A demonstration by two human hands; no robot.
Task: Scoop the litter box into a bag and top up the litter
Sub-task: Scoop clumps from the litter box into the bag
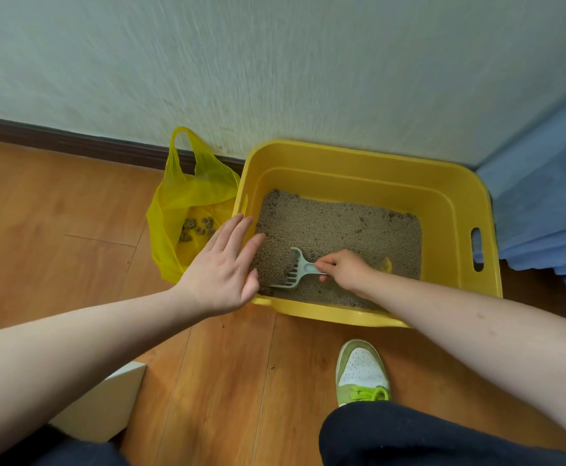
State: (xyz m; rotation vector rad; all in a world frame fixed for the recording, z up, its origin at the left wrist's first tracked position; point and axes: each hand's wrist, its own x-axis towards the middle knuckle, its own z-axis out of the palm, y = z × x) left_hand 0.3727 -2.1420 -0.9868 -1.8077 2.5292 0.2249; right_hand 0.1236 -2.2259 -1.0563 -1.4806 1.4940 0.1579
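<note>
A yellow litter box point(450, 196) stands on the floor against the wall, holding grey-brown litter point(342, 227). My right hand point(345, 269) grips the handle of a pale slotted scoop point(293, 272), whose head is dug into the litter near the front left corner. My left hand point(222, 264) is flat with straight fingers over the box's left rim, fingertips at the litter's edge. A yellow plastic bag point(187, 203) stands open just left of the box, with several clumps point(197, 227) inside.
A wooden floor point(73, 213) spreads to the left and front. A blue cloth point(544, 210) hangs right of the box. My green and white shoe point(362, 371) is in front of the box. A white box corner point(106, 401) sits lower left.
</note>
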